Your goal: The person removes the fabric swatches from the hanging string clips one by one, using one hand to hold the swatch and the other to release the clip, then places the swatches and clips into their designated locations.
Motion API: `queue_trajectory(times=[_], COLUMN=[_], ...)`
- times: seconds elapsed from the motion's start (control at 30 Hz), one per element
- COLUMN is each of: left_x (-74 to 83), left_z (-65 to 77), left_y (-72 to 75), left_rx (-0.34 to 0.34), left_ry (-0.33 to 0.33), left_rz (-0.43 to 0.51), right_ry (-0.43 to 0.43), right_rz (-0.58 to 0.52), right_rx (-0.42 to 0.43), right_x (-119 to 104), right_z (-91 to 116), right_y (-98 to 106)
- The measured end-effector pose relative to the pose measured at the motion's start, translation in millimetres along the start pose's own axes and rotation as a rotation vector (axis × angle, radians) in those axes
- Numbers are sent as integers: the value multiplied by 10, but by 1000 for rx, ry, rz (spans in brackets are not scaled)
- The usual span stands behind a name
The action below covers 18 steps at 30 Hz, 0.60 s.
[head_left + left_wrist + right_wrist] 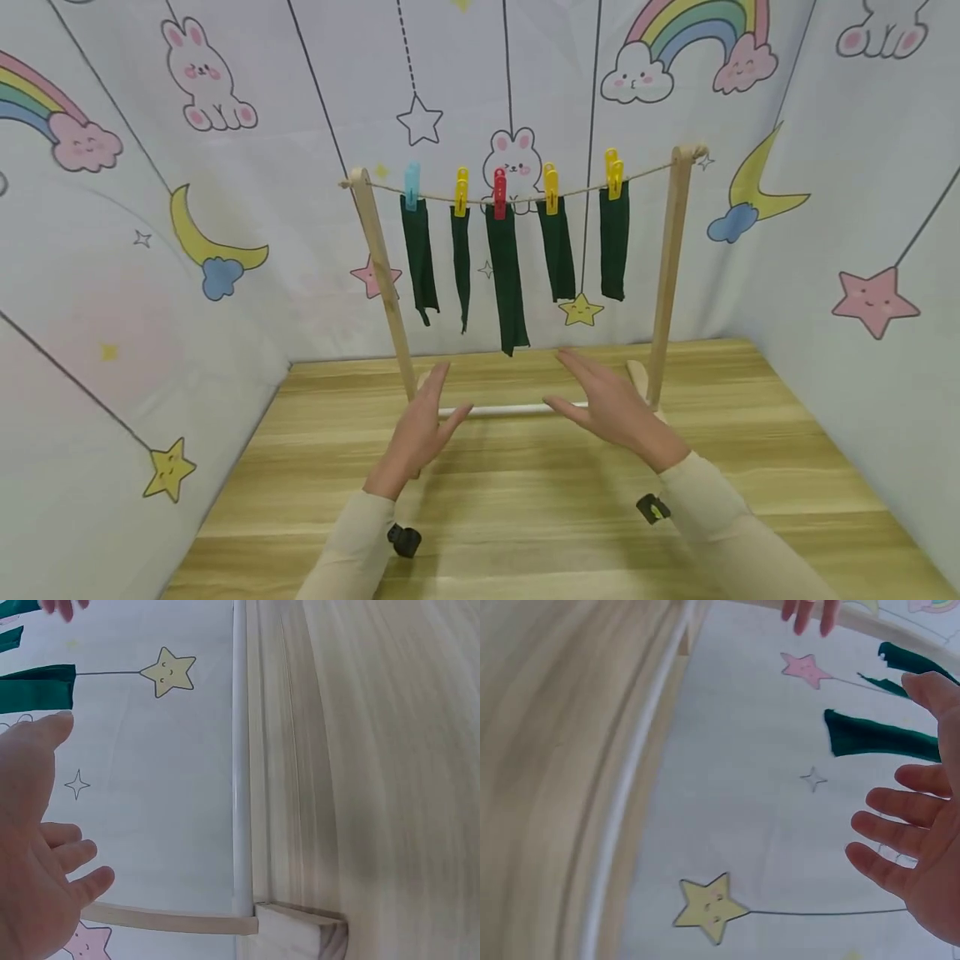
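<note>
Several dark green cloth strips hang from a twine line (652, 172), each clipped by a clothespin. The longest strip (507, 283) hangs in the middle under a red clothespin (499, 196). A light blue clothespin (412, 187) is at the left, and yellow ones hold the others, such as the far-right strip (614, 250). My left hand (420, 429) is raised in front of the rack's left side, fingers extended and holding nothing. Opposite it, my right hand (611, 408) reaches inward with spread fingers, also bare. Both are lower than most of the strips.
The line is tied between a left wooden post (386, 287) and a right wooden post (672, 267). Low between them runs a white rod (517, 409). The rack stands on a wood-grain table (517, 517), enclosed by white cloth walls (315, 275) printed with cartoons.
</note>
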<state>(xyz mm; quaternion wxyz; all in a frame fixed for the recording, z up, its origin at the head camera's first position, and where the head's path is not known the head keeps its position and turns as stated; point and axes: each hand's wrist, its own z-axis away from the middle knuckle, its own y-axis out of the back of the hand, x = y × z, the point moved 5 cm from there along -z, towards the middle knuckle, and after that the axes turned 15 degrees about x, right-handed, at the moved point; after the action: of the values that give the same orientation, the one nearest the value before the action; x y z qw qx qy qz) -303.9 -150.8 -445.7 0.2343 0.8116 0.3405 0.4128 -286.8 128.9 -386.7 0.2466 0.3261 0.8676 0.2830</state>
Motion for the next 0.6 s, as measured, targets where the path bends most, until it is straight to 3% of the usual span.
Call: queue_trajectory(times=[0.13, 0.23, 0.4, 0.6], left_x=[45, 69, 85, 145], left_z=[-66, -136, -266, -412], left_y=[99, 177, 246, 387], left_rx=[49, 78, 57, 84], left_ry=[-22, -4, 41, 79], left_rz=[22, 51, 80, 140], right_ry=[51, 79, 83, 167], right_rz=[-29, -47, -64, -157], right_rx=[42, 38, 19, 100], right_x=[-142, -254, -428, -719], right_z=[-226, -421, -738, -1103], right_y=[43, 88, 153, 228])
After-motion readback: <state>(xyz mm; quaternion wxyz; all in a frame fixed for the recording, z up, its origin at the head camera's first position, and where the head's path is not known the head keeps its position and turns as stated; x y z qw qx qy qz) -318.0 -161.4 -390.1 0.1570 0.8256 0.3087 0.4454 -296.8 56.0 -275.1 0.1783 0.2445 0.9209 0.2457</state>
